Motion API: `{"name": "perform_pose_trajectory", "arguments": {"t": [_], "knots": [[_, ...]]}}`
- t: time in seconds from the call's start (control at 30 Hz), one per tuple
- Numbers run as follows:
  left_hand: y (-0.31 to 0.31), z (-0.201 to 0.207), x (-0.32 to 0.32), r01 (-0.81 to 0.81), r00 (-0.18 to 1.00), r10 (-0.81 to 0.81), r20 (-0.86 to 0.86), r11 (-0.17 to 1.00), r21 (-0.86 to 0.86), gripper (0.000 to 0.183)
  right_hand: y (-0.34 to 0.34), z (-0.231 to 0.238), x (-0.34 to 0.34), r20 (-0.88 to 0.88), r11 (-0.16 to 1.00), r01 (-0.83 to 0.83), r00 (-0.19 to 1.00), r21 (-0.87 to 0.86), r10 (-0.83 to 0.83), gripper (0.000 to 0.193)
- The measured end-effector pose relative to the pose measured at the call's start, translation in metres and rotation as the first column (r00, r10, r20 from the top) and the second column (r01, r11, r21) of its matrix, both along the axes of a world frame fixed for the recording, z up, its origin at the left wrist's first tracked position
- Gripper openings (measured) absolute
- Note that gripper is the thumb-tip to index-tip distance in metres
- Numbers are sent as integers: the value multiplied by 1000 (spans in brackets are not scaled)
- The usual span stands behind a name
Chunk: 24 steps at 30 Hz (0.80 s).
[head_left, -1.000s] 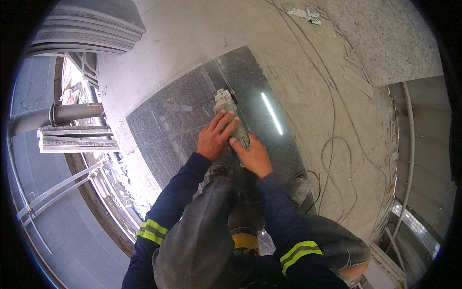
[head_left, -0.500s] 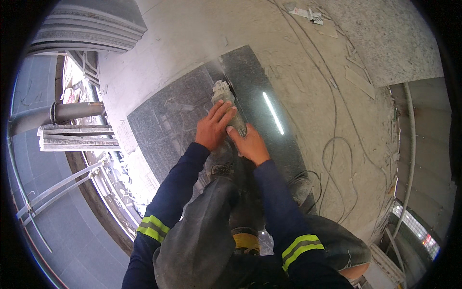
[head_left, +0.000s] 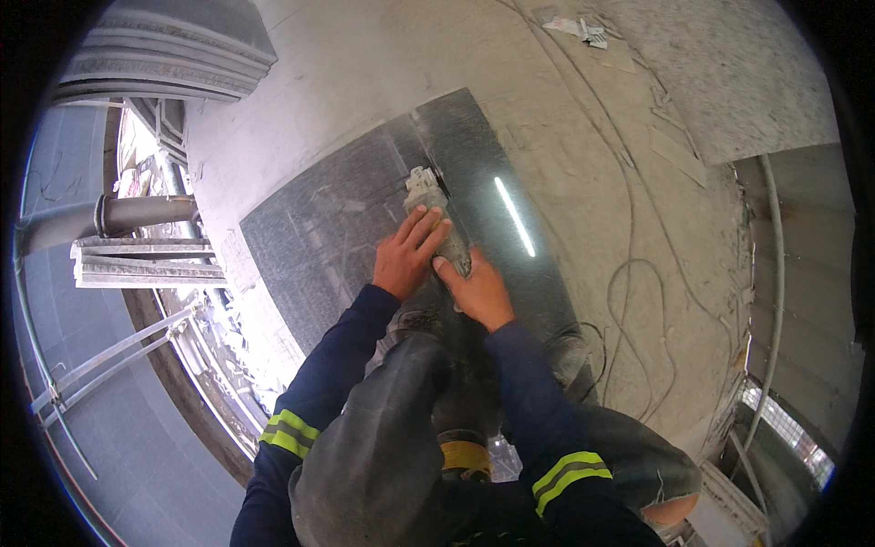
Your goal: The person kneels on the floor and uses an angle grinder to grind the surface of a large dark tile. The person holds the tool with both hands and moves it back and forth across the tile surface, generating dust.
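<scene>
A dust-coated angle grinder (head_left: 425, 191) lies lengthwise over a dark polished stone slab (head_left: 314, 214), its head pointing away from me. Its thin disc shows edge-on at the right of the head, along a straight line in the slab; how deep it sits I cannot tell. My left hand (head_left: 404, 259) is closed over the top of the grinder's body, fingers pressed down on it. Around the rear end wraps my right hand (head_left: 479, 290), thumb on top. My boots and knees are close behind, at the slab's near part.
A dark cable (head_left: 629, 273) loops across the dusty floor at right. Stacked slabs (head_left: 173, 55) stand at far left, with a metal pipe (head_left: 150, 211) and railings (head_left: 118, 360) below them. A speckled stone surface (head_left: 729, 73) fills the far right.
The grinder and both hands have come slightly back toward me along the line in the slab. A longer stretch of that line shows ahead of the grinder.
</scene>
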State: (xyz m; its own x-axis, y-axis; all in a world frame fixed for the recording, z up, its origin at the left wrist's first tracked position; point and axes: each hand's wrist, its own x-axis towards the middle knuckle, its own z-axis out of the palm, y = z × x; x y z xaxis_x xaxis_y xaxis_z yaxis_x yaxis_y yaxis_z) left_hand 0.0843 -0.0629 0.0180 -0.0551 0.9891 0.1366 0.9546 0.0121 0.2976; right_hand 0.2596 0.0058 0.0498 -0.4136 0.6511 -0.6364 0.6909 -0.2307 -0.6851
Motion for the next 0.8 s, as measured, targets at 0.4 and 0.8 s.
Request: {"name": "perform_pose_trajectory", "arguments": {"t": [0.4,0.8], "knots": [[2,2,3,8,998,-8,60,1000,-7,77,-2,-19,5,-45,999,14,999,-35,-16,84],[16,-10,-19,-2,998,5,-62,999,49,70,14,-31,-18,-114,999,24,993,-49,-29,78]]}}
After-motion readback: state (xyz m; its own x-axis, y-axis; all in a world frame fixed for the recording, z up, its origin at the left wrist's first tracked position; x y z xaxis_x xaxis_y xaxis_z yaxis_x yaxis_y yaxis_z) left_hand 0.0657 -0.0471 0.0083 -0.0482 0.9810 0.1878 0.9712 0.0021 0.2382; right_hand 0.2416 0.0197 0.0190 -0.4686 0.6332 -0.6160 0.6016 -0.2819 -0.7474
